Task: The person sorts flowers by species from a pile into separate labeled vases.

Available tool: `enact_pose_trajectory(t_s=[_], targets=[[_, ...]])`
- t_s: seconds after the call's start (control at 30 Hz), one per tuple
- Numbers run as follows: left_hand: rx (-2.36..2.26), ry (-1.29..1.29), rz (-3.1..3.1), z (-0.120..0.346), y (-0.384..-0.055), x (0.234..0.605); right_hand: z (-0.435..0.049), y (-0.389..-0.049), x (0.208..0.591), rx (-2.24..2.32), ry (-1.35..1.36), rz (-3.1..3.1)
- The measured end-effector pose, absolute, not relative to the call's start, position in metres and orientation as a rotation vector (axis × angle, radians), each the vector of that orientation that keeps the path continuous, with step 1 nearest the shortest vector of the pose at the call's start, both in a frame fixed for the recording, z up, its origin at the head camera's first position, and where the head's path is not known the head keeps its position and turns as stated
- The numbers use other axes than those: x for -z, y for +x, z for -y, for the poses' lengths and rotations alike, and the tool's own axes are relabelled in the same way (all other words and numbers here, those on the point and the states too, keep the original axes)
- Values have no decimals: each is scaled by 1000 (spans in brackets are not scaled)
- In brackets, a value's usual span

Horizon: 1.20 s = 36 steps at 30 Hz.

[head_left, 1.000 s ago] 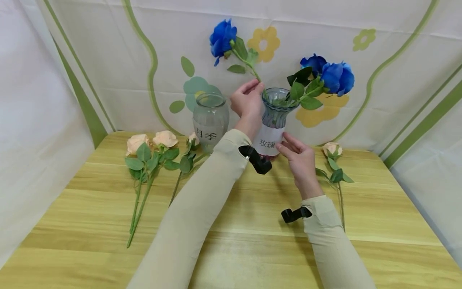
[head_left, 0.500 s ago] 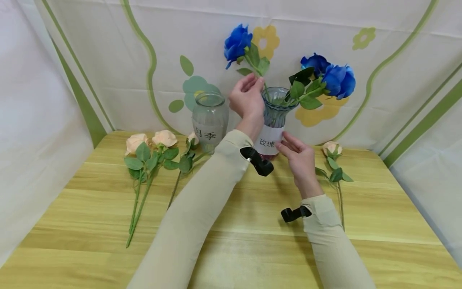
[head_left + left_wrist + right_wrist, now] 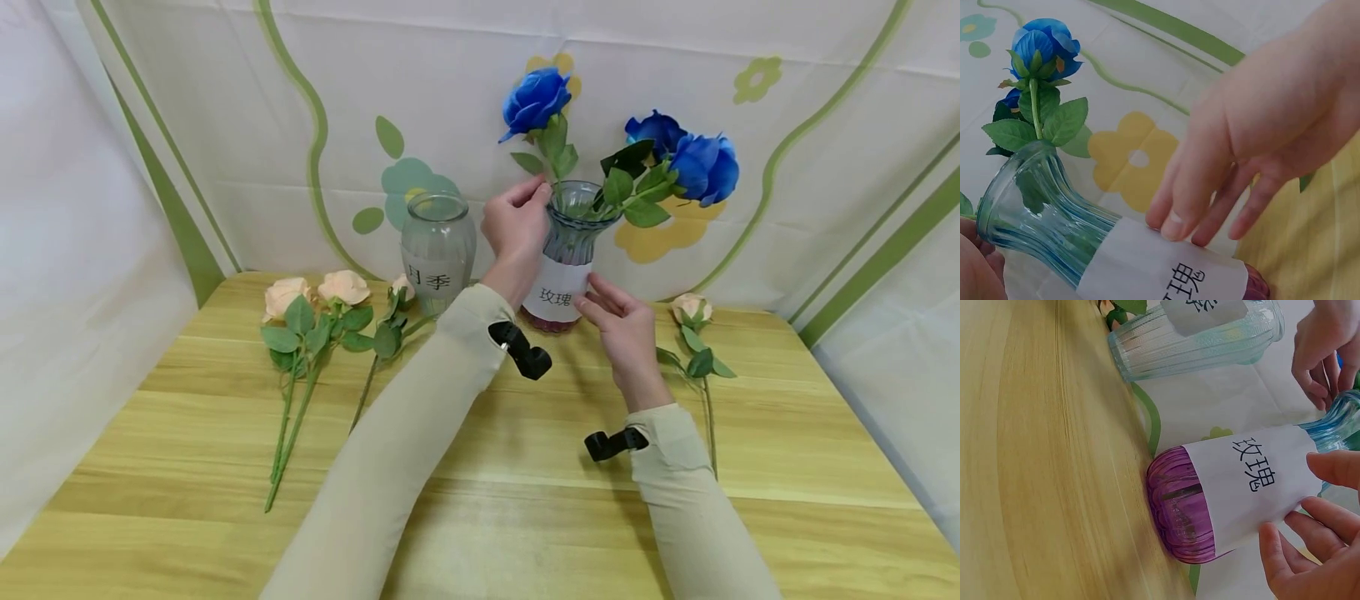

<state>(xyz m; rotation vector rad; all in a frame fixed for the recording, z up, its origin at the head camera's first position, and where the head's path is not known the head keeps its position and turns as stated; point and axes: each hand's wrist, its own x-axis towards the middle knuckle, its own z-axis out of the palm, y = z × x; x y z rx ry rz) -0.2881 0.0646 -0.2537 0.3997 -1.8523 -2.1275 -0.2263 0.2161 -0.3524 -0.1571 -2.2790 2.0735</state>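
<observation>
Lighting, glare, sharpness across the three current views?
Head: bright, fairly even, soft shadows and a pale sheen on the table; left wrist: dimmer, glints on the blue-and-purple vase; right wrist: also dim, but the white label legible.

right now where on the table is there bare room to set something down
Bare table lies between the sleeves, left of the paired peach roses, and right of the far-right peach rose. The back middle is crowded with two vases and blue roses.

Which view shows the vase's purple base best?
Right wrist: the purple base is large and unobstructed there. Head shows only a small strip under the white label; left wrist catches just a piece at its lower edge.
</observation>
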Motion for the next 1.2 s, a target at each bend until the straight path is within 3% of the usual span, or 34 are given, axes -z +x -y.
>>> enact_pose_trajectory(t_s=[0.3,0.7,1.2], targets=[[2154,272,1793,-53,-269,270,-216,-227,353,-2068,-156,2274],[1738,83,1867,4,-238,273,-216,-227,353,-2054,-138,2289],[1836,75,2064,82,-250,296,-216,-227,353,-2038,-144,2306]])
